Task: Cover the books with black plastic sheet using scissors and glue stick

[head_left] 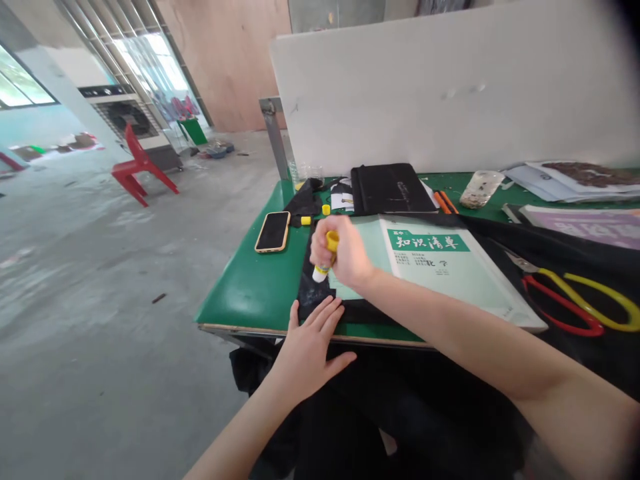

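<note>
So the right hand (346,255) is wrapped in a fist around a yellow-and-white glue stick (322,271), white end angled down at a strip of black sheet (312,293) near the table's (239,287) front left corner. The fist grip looks like it's for pushing down firmly. There are whitish smears on the strip right under that end, though I can't tell if it's actually touching at this instant.

Left hand (311,350) isn't gripping anything. It's palm down, little finger and thumb spread away from the others, fingertips flat on the sheet by the table's front edge. My guess is it's there to stop the thin stuff sliding or bunching up. The glue stick is just past those fingertips, toward the table's back edge.

The pale green book (450,270) lies face up to the right of the glue stick, on the black sheet, with the right forearm across its near side. Its weight probably helps pin the sheet too.

The phone (273,232) sits near the left edge, clear of the elbows. Two little yellow caps (306,221) are just past the fist, easy to grab. Scissors (575,293) lie over on the right, blades pointing away from the person, which seems sensible enough.
</note>
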`<action>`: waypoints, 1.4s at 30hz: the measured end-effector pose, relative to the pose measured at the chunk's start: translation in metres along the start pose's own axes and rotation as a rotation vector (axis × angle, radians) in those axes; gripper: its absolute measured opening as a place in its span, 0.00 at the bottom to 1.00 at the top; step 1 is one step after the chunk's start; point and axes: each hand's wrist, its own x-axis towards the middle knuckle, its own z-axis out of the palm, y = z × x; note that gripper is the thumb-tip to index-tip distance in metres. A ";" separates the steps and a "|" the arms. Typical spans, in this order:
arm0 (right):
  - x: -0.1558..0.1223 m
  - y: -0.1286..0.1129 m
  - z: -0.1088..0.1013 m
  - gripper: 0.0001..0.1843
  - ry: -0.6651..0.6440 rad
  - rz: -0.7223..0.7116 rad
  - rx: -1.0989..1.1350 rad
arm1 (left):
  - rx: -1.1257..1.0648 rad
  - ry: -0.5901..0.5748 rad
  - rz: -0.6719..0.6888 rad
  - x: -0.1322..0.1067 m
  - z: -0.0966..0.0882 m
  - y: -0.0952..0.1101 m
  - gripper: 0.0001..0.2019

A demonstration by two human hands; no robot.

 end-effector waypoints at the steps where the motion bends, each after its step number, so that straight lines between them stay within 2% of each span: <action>1: -0.002 -0.013 -0.004 0.13 0.052 -0.028 0.008 | -0.018 0.004 -0.030 0.002 -0.002 0.003 0.28; 4: -0.011 -0.048 -0.025 0.14 0.144 -0.019 -0.010 | -0.098 0.017 -0.109 0.007 -0.007 0.010 0.19; 7: -0.024 -0.069 -0.055 0.15 0.250 0.047 0.002 | -0.137 0.051 -0.082 0.011 -0.011 0.014 0.15; 13: -0.041 -0.093 -0.112 0.11 0.512 0.183 0.093 | -0.173 0.080 0.061 0.018 -0.020 0.014 0.16; 16: -0.043 -0.102 -0.130 0.07 0.567 0.209 0.083 | -0.177 0.084 0.044 0.022 -0.029 0.007 0.17; 19: -0.040 -0.106 -0.139 0.08 0.599 0.205 0.029 | -0.151 0.097 -0.002 0.032 -0.041 -0.012 0.18; 24: -0.017 -0.100 -0.134 0.10 0.560 0.166 0.086 | -0.051 0.139 -0.082 0.075 -0.054 -0.070 0.20; 26: -0.001 -0.093 -0.125 0.09 0.543 0.142 0.130 | 0.010 0.147 -0.115 0.101 -0.053 -0.093 0.19; 29: 0.032 -0.078 -0.109 0.06 0.521 0.113 0.133 | 0.101 0.063 -0.258 0.141 -0.042 -0.117 0.15; 32: 0.071 -0.059 -0.097 0.10 0.490 0.022 0.092 | 0.163 0.052 -0.383 0.171 -0.027 -0.129 0.15; 36: 0.122 -0.033 -0.088 0.15 0.487 -0.105 0.037 | 0.218 0.097 -0.482 0.192 -0.015 -0.139 0.21; 39: 0.148 -0.018 -0.084 0.14 0.522 -0.091 0.048 | 0.262 0.113 -0.508 0.203 -0.013 -0.147 0.20; 42: 0.162 -0.004 -0.086 0.13 0.525 -0.068 0.053 | 0.279 0.124 -0.474 0.211 -0.012 -0.154 0.17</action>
